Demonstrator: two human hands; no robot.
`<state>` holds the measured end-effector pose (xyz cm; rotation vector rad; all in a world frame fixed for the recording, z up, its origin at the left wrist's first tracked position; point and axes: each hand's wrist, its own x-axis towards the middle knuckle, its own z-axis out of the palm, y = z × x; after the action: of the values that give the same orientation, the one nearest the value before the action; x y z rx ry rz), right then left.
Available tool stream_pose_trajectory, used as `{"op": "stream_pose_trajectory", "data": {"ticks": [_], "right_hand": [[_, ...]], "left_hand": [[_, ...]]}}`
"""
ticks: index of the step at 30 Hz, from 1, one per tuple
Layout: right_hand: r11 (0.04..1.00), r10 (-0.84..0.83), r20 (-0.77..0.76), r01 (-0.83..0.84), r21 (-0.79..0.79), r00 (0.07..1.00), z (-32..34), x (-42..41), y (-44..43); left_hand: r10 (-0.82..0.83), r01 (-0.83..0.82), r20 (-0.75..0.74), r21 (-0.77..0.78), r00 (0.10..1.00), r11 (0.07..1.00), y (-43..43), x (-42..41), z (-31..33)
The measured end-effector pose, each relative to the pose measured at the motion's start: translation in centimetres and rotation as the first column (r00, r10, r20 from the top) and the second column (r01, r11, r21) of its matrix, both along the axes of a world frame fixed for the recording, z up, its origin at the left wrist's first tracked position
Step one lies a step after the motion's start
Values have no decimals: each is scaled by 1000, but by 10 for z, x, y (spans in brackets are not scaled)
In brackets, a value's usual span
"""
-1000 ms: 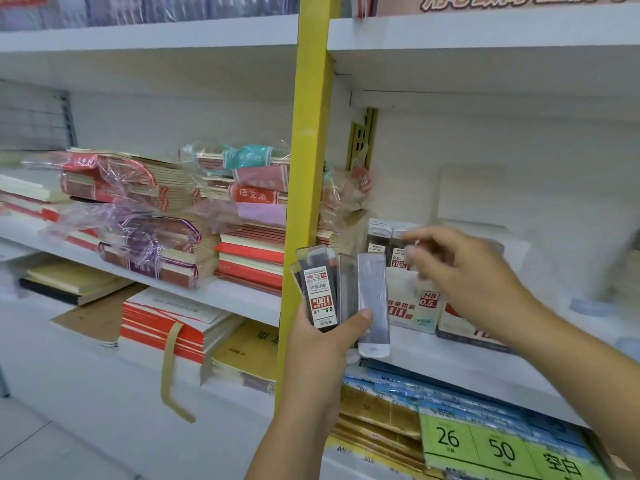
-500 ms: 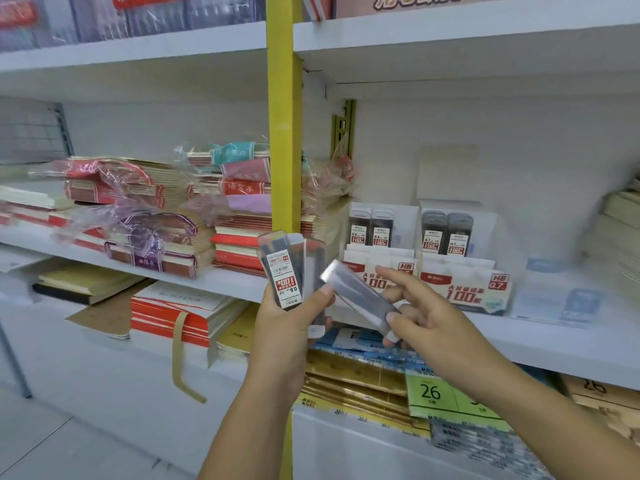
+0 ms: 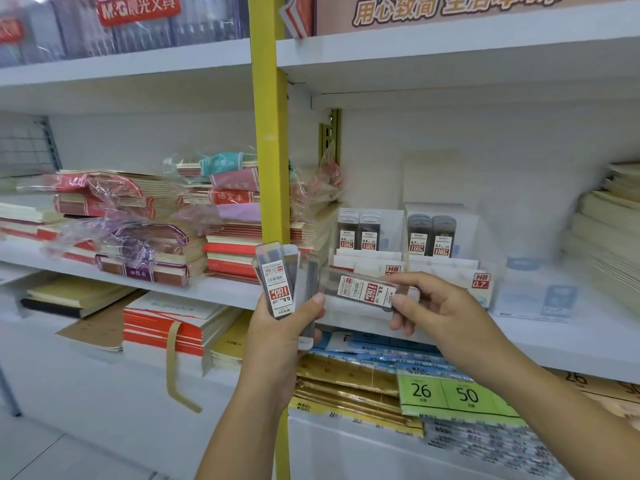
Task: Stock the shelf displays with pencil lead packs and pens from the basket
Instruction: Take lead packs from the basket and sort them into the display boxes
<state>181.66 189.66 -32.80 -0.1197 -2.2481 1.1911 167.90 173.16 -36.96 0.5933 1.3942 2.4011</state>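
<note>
The left hand gripped the spare packs in a fan, while the right hand pinched one pack by its end, lying flat, just before the shelf's front edge. Its label read 0.5, so it was best turned upright, label outward, and slid into the 0.5 display, not the 0.7 display beside it.

On white shelf: wrapped notebooks stacked at 9 o'clock; 0.5 box touching 0.7 box at 2 o'clock; flat packet just beside; paper stacks at 3 o'clock.
</note>
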Motion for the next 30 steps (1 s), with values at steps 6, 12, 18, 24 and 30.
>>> {"op": "stream_pose_trajectory", "data": {"ticks": [6, 12, 18, 24, 30], "right_hand": [[998, -25, 71, 28, -51, 997, 8, -1, 4], [990, -144, -60, 143, -20, 988, 43, -6, 13], [871, -278, -283, 364, 328, 918, 111, -40, 37], [624, -257, -148, 281, 729, 955, 120, -79, 43], [699, -300, -6, 224, 679, 954, 116, -102, 54]], "left_hand": [[-6, 6, -2, -48, 1000, 999, 8, 2, -3], [17, -18, -10, -28, 1000, 999, 15, 2, 0], [50, -50, -3, -35, 999, 998, 25, -1, 3], [51, -52, -18, -48, 999, 998, 33, -5, -1], [17, -19, -26, -80, 1000, 997, 34, -7, -4]]}}
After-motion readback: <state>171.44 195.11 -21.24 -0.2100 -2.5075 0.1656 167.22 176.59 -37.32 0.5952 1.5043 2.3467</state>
